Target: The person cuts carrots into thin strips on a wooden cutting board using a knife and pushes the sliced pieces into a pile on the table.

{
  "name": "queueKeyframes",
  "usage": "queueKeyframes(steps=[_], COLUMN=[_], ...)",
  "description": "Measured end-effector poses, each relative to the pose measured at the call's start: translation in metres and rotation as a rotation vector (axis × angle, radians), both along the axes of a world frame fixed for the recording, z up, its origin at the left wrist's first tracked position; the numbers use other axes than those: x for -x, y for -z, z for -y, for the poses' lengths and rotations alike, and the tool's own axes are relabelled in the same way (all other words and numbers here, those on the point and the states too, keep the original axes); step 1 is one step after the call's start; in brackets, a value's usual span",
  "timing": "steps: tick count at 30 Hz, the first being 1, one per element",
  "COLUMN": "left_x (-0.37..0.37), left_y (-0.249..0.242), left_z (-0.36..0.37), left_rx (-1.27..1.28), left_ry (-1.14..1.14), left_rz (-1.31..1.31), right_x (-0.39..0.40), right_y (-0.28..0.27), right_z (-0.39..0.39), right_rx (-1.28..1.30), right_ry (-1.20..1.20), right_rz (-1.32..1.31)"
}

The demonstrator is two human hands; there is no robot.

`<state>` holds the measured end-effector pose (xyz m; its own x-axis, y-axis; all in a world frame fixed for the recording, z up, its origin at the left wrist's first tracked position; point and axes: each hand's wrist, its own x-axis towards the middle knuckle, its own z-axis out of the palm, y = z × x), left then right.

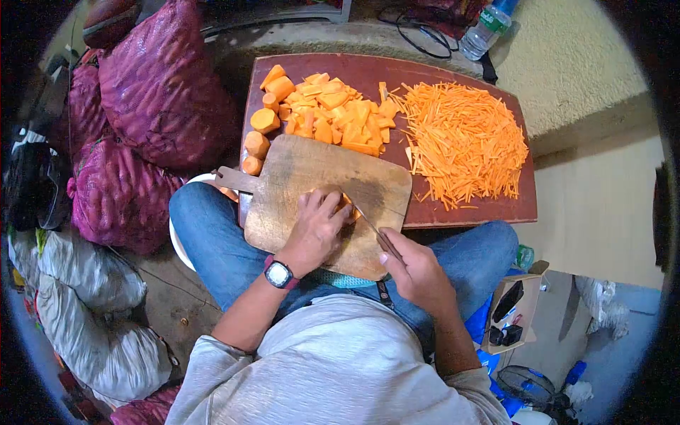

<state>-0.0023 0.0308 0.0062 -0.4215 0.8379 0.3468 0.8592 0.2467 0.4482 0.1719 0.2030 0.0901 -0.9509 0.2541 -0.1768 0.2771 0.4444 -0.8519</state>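
Note:
A wooden cutting board [283,188] with a handle at its left lies tilted across my lap and the front of a dark red table. On it my left hand [322,227] presses down with curled fingers on a piece of carrot [346,201], mostly hidden under them. My right hand [414,265] is wrapped round the handle of a knife [368,225], whose blade is at the carrot beside my left fingertips. Beyond the board lie a heap of carrot slices [336,106] and, to the right, a large pile of thin carrot strips [464,142].
Thick carrot chunks [264,120] line the left edge of the red table [425,216]. Full purple mesh sacks [166,92] and white sacks [92,319] stand at the left. A plastic bottle [485,32] is at the back right, and an open cardboard box [520,308] at the lower right.

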Motion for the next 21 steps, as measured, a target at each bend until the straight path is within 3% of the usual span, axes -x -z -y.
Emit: queueKeyframes(steps=[3,5,14,17,21], left_x=[0.000,0.000,-0.002,0.001,-0.001], left_y=[-0.006,-0.002,0.010,0.007,0.007], left_z=[-0.001,0.000,0.003,0.005,0.005], left_rx=[0.029,0.051,0.022,0.005,0.026], left_ry=[0.015,0.025,0.001,-0.003,-0.007], left_rz=[-0.005,-0.018,0.003,0.014,0.025], right_x=[-0.003,-0.003,0.047,0.023,0.023], right_y=[-0.004,-0.013,0.002,-0.004,-0.004], right_z=[0.004,0.007,0.004,0.007,0.011], right_rx=[-0.100,-0.173,-0.120,-0.066,-0.173], right_ry=[-0.035,-0.049,-0.087,-0.048,-0.081], right_rz=[0.018,0.183,0.179,0.060,0.212])
